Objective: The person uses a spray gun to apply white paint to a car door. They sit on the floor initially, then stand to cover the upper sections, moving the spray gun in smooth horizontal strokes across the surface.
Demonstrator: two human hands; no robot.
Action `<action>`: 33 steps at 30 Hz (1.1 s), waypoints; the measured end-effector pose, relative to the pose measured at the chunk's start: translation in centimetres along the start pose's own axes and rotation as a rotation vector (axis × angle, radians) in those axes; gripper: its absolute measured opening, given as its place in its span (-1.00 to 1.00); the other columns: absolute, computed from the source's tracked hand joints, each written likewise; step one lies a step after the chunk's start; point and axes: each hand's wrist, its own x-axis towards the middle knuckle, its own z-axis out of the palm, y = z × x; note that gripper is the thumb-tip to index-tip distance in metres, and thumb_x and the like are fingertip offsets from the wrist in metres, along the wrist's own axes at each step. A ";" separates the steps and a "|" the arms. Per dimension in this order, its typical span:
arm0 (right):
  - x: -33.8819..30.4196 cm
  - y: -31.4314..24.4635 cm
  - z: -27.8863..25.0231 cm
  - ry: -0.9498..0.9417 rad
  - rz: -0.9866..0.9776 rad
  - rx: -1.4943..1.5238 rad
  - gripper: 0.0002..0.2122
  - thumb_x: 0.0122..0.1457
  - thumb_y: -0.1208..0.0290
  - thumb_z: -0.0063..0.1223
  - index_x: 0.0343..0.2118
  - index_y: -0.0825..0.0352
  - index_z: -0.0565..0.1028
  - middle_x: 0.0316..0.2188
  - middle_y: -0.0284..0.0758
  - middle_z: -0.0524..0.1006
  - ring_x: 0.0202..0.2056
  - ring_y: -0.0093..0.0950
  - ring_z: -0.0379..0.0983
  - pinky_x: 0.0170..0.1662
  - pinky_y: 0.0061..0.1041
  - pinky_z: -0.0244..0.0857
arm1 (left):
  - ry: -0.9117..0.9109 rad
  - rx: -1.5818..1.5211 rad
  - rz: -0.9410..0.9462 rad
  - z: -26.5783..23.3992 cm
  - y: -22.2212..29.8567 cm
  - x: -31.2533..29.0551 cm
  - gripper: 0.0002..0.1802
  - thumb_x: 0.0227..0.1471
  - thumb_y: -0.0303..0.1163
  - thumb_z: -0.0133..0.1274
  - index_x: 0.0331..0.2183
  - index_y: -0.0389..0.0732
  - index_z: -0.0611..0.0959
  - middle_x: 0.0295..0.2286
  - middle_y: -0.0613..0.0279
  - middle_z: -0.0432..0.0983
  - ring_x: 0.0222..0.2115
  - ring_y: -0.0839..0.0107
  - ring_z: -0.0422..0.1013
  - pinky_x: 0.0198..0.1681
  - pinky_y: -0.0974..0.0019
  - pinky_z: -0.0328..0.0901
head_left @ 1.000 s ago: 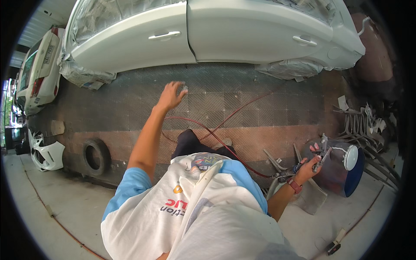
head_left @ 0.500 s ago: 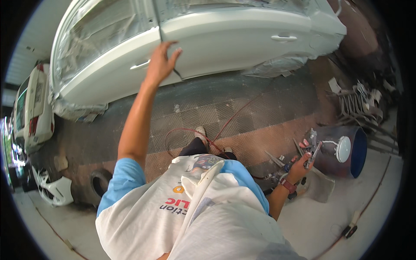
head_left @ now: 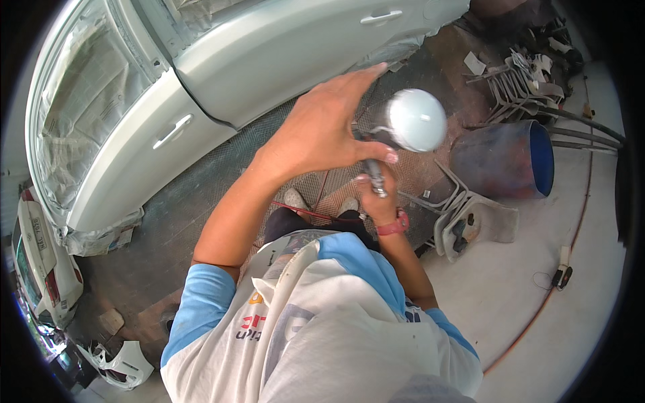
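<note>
My right hand (head_left: pixel 379 199), with a red watch at its wrist, grips a paint spray gun (head_left: pixel 374 176) in front of me. A round white cup (head_left: pixel 416 121) sits on the gun, slightly blurred. My left hand (head_left: pixel 316 131) is raised beside the gun, fingers stretched forward and thumb apart. It hides part of the gun's body; whether it touches the gun I cannot tell. Beyond the left hand stands a pale car door (head_left: pixel 269 50) with its handle (head_left: pixel 381 17), its windows masked with paper and film.
A dark blue drum (head_left: pixel 494 161) stands at the right, with a dirty chair (head_left: pixel 494 218) beside it and stacked metal frames (head_left: pixel 517 84) behind. A red hose (head_left: pixel 285 205) runs by my feet. An orange cable (head_left: pixel 537 309) crosses the pale floor. Another white car (head_left: pixel 40 248) is far left.
My left hand has come away from the car door, back toward the spray gun. My right hand has brought the gun inward from the right. The view has turned to the right.
</note>
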 end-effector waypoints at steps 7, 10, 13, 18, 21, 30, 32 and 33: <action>-0.3 3.0 3.9 -0.270 -0.047 0.130 -0.73 0.26 0.34 0.31 -0.12 0.43 0.57 -0.30 -0.03 0.62 -0.23 0.04 0.58 -0.18 -0.12 0.41 | 0.029 -0.099 -0.469 3.4 -2.5 -4.4 -0.02 -0.42 -0.28 0.62 0.13 -0.25 0.61 -0.06 0.05 0.69 -0.01 0.16 0.61 0.12 0.15 0.45; -0.4 5.2 3.7 -0.324 -0.062 0.128 -0.75 0.25 0.34 0.30 -0.15 0.41 0.56 -0.29 -0.03 0.62 -0.23 0.07 0.56 -0.16 -0.07 0.40 | 0.058 -0.056 -0.507 5.9 -3.5 -5.7 -0.10 -0.38 -0.30 0.55 0.11 -0.21 0.62 -0.08 -0.03 0.69 -0.02 -0.02 0.60 0.08 0.07 0.47; -0.1 7.6 2.4 -0.438 -0.035 0.135 -0.75 0.25 0.36 0.29 -0.13 0.40 0.55 -0.28 -0.02 0.61 -0.19 0.08 0.55 -0.13 -0.06 0.39 | 0.088 0.002 -0.479 8.9 -3.8 -6.1 -0.12 -0.36 -0.34 0.51 0.13 -0.15 0.62 -0.04 -0.03 0.67 0.00 -0.05 0.58 0.09 0.05 0.47; 0.7 11.5 -0.4 -0.512 -0.050 0.170 -0.77 0.25 0.40 0.27 -0.11 0.40 0.56 -0.23 0.01 0.63 -0.15 0.09 0.57 -0.12 -0.07 0.41 | 0.112 -0.004 -0.553 13.3 -5.1 -5.8 0.22 -0.38 -0.28 0.57 0.36 -0.13 0.38 0.17 -0.01 0.54 0.20 0.07 0.47 0.28 0.06 0.33; 1.2 12.8 -1.2 -0.641 0.113 0.098 -0.62 0.25 0.39 0.26 0.10 0.38 0.53 -0.11 0.01 0.64 -0.07 0.11 0.58 -0.04 -0.12 0.45 | 0.245 -0.091 -0.473 16.8 -6.9 -7.4 0.55 -0.23 -0.05 0.58 0.52 -0.14 -0.10 0.43 -0.15 0.11 0.46 -0.03 0.03 0.48 0.01 0.01; 1.4 12.8 -1.4 -0.782 -0.093 0.267 -0.42 0.45 0.07 0.07 0.35 0.40 0.38 0.05 -0.04 0.63 0.06 -0.23 0.64 0.08 -0.31 0.47 | 0.467 -0.151 -0.928 19.1 -8.6 -17.8 -0.47 0.28 -0.05 0.14 0.12 -0.19 0.68 0.17 -0.09 0.53 0.23 0.03 0.39 0.31 0.05 0.23; 0.2 12.7 -1.2 -0.842 -0.115 0.254 -0.46 0.40 0.09 0.15 0.27 0.39 0.45 -0.01 -0.03 0.64 -0.03 -0.14 0.64 0.01 -0.27 0.48 | 0.276 -0.131 -1.011 17.4 -8.3 -19.3 -0.52 0.22 -0.03 0.20 0.00 -0.18 0.78 0.04 -0.09 0.64 0.11 0.04 0.52 0.22 0.06 0.33; -0.5 12.6 -0.8 -0.854 -0.143 0.237 -0.50 0.37 0.10 0.19 0.21 0.36 0.49 -0.08 -0.02 0.65 -0.11 -0.07 0.64 -0.05 -0.22 0.48 | 0.184 -0.124 -1.054 16.3 -8.2 -20.0 -0.53 0.19 -0.02 0.23 -0.05 -0.18 0.79 -0.02 -0.09 0.67 0.05 0.04 0.56 0.18 0.06 0.37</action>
